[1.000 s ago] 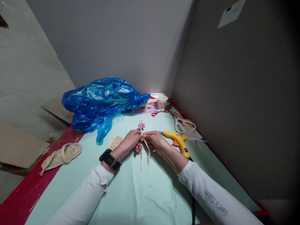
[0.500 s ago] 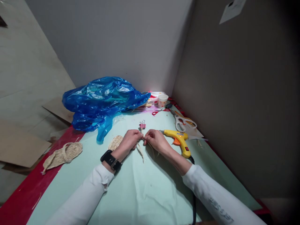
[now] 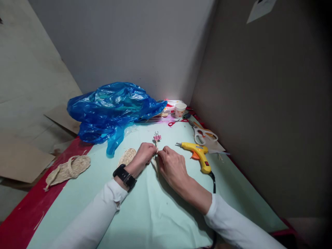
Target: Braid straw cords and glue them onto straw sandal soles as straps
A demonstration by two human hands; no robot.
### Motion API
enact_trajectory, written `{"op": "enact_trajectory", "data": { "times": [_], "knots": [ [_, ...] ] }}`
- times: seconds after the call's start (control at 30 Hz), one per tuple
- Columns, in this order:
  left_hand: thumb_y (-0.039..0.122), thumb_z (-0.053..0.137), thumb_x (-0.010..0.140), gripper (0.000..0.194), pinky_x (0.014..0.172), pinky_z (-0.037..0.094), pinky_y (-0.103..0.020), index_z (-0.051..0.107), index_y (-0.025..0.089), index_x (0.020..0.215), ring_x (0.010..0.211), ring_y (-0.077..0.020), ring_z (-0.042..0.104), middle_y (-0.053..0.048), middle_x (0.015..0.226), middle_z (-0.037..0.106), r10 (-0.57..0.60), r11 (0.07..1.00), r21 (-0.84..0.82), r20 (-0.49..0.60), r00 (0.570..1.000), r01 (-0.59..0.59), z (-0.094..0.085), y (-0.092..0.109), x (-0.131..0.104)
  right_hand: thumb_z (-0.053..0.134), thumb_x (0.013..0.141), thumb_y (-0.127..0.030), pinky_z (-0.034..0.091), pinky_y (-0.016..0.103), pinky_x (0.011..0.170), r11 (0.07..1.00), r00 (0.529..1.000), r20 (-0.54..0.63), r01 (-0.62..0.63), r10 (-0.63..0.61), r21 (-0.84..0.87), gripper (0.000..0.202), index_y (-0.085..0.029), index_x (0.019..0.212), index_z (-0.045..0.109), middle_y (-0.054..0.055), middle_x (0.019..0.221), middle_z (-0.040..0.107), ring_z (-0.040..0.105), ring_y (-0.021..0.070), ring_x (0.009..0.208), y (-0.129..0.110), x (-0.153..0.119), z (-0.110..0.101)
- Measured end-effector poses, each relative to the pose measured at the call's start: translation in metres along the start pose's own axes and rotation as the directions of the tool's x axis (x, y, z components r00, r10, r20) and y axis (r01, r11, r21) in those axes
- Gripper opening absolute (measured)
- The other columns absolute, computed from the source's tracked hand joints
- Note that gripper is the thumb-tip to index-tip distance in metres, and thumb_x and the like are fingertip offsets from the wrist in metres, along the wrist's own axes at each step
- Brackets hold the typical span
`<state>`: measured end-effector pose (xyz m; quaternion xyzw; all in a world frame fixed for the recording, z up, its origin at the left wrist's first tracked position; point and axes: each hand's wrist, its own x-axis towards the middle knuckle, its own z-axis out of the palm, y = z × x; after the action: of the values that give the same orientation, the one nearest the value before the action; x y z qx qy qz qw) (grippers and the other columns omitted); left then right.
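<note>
A pale braided strand of natural fibre (image 3: 156, 144) runs down from a pink binder clip (image 3: 157, 137) on the table. My left hand (image 3: 144, 156) pinches the strand just below the clip. Fingertips of my right hand (image 3: 172, 164) are closed on the same strand, touching or almost touching the left ones. A loose fibre end (image 3: 154, 164) hangs below the hands, partly hidden by the right one. Beside my left wrist lies a woven oval sole (image 3: 127, 156), partly covered. A woven slipper (image 3: 70, 168) with a strap rests farther left.
A yellow glue gun (image 3: 196, 152) with a black cord lies right of my hands. Behind it are white-handled scissors (image 3: 204, 135) and red-handled scissors (image 3: 178, 122). A paper cup (image 3: 180, 110) stands at the back, beside a crumpled blue plastic bag (image 3: 116, 107).
My right hand has turned over, its back now facing up, and stays at the strand. The left hand keeps its pinch. The view has shifted slightly.
</note>
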<state>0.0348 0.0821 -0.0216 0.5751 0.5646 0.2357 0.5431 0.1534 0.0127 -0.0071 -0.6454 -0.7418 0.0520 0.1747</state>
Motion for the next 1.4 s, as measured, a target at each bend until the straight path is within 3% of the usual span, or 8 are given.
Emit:
{"op": "enact_trajectory", "data": {
  "times": [0.27,0.43,0.6,0.83,0.97,1.1,1.3,1.4],
  "knots": [
    [0.033,0.058,0.092,0.029,0.075,0.056,-0.037,0.06,0.014,0.113,0.088,-0.0183,0.064,-0.008,0.108,0.064,0.01,0.999,-0.051,0.061,0.998,-0.007,-0.006,-0.001,-0.007,0.05,0.086,-0.012,0.034,0.031,0.067,0.991,0.987,0.094,0.13,-0.13,0.01,0.022,-0.017,0.085,0.071,0.009,0.091,0.068,0.058,0.0215,0.088,0.002,-0.005,-0.009],
    [0.033,0.058,0.092,0.029,0.074,0.056,-0.036,0.06,0.014,0.112,0.087,-0.0181,0.065,-0.008,0.107,0.065,0.008,1.0,-0.023,0.062,0.998,-0.006,-0.007,-0.002,-0.006,0.04,0.097,-0.027,0.04,0.035,0.084,0.991,0.998,0.067,-0.023,0.014,0.129,0.033,-0.012,0.113,0.065,0.014,0.105,0.067,0.058,0.0238,0.098,0.018,0.022,-0.021],
    [0.033,0.057,0.092,0.028,0.071,0.056,-0.035,0.06,0.014,0.112,0.084,-0.017,0.065,-0.007,0.105,0.065,0.007,0.999,0.047,0.062,0.998,-0.01,-0.006,0.002,-0.007,0.052,0.096,-0.033,0.052,0.031,0.071,0.947,0.957,0.288,-0.118,0.028,0.3,0.023,-0.014,0.096,0.066,0.003,0.087,0.068,0.064,0.0144,0.076,0.022,0.051,-0.002],
    [0.036,0.057,0.092,0.025,0.064,0.054,-0.03,0.063,0.013,0.099,0.073,-0.0141,0.063,-0.003,0.09,0.065,0.113,0.963,0.244,0.008,0.994,-0.111,-0.01,0.004,-0.011,0.058,0.093,-0.035,0.055,0.035,0.074,0.885,0.954,0.292,-0.188,0.061,0.427,0.025,-0.013,0.104,0.064,0.004,0.1,0.066,0.065,0.0171,0.084,0.025,0.054,0.006],
    [0.035,0.058,0.09,0.026,0.063,0.048,-0.029,0.061,0.014,0.075,0.064,-0.0129,0.057,0.002,0.069,0.059,0.227,0.892,0.408,-0.035,0.973,-0.193,-0.016,0.007,-0.018,0.059,0.092,-0.036,0.054,0.032,0.07,0.828,0.953,0.272,-0.26,0.136,0.497,0.025,-0.012,0.097,0.065,0.003,0.095,0.067,0.065,0.0168,0.08,0.028,0.049,0.013],
    [0.019,0.051,0.089,0.03,0.062,0.034,-0.029,0.054,0.018,0.059,0.061,-0.0165,0.051,0.001,0.057,0.053,0.315,0.822,0.515,-0.058,0.947,-0.242,-0.009,0.007,-0.033,0.059,0.092,-0.036,0.054,0.03,0.067,0.748,0.939,0.287,-0.329,0.192,0.577,0.024,-0.012,0.093,0.066,0.002,0.091,0.067,0.064,0.0153,0.077,0.027,0.046,0.018],
    [0.016,0.055,0.083,0.013,0.06,0.024,-0.031,0.057,0.021,0.07,0.054,-0.0207,0.049,-0.001,0.055,0.048,0.358,0.79,0.545,-0.037,0.933,-0.282,0.02,-0.001,-0.056,0.058,0.093,-0.034,0.054,0.027,0.062,0.576,0.879,0.441,-0.46,0.184,0.676,0.022,-0.013,0.1,0.064,0.003,0.093,0.067,0.063,0.0125,0.072,0.025,0.047,0.011],
    [0.019,0.064,0.077,0.019,0.06,0.025,-0.031,0.053,0.021,0.062,0.056,-0.0199,0.049,-0.001,0.055,0.049,0.364,0.811,0.496,-0.013,0.931,-0.31,0.018,0.004,-0.06,0.057,0.094,-0.033,0.054,0.028,0.064,0.505,0.858,0.484,-0.499,0.172,0.704,0.022,-0.014,0.102,0.064,0.004,0.095,0.067,0.064,0.013,0.074,0.027,0.048,0.01]
  ]
}}
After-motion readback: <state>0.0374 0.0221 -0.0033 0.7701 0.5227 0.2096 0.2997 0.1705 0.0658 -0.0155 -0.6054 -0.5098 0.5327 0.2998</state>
